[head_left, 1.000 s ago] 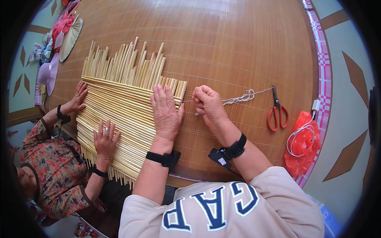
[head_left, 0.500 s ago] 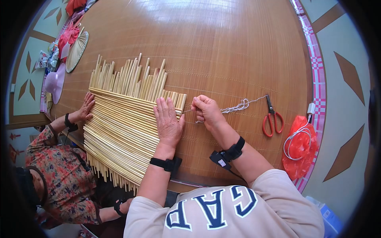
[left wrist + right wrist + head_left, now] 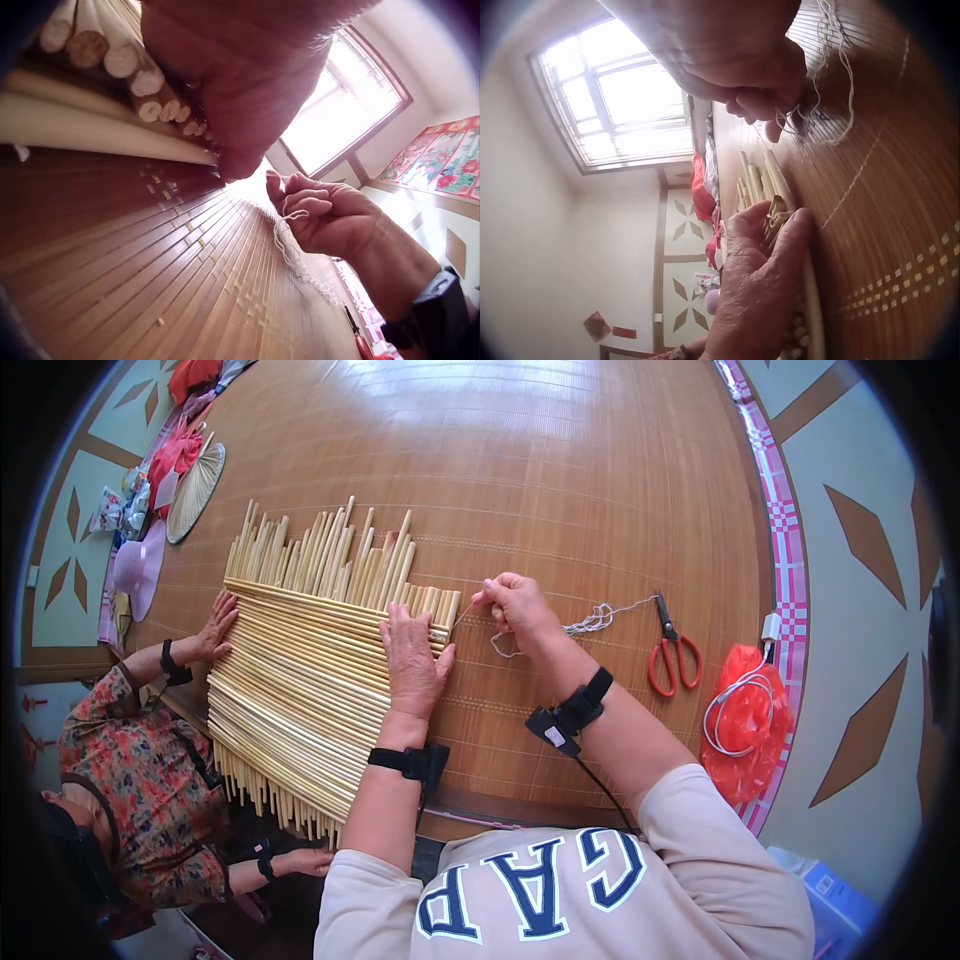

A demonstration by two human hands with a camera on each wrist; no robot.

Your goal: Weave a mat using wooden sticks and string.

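A mat of pale round sticks (image 3: 290, 660) lies on the bamboo-covered surface, with shorter sticks (image 3: 330, 555) crossing its far edge. My left hand (image 3: 412, 670) rests on the mat's right corner, fingers fairly straight, thumb along the edge. In the right wrist view, a small string knot (image 3: 778, 217) shows between its thumb and fingers at the stick ends. My right hand (image 3: 522, 610), just right of the mat, pinches white string (image 3: 280, 232) that runs from that corner. The slack string (image 3: 592, 620) lies in loose loops beyond it, reaching the scissors (image 3: 665, 618).
Red-handled scissors lie on the right, near a red plastic bag (image 3: 740, 730) with a white cable (image 3: 712, 710). Another person's hand (image 3: 212, 632) touches the mat's left edge. A fan (image 3: 197, 490) and a pink hat (image 3: 135, 565) are at the far left.
My right hand has drawn slightly up and away from the corner with the string. The other person's nearer hand has left the mat and dropped below its near edge. My view has shifted a little.
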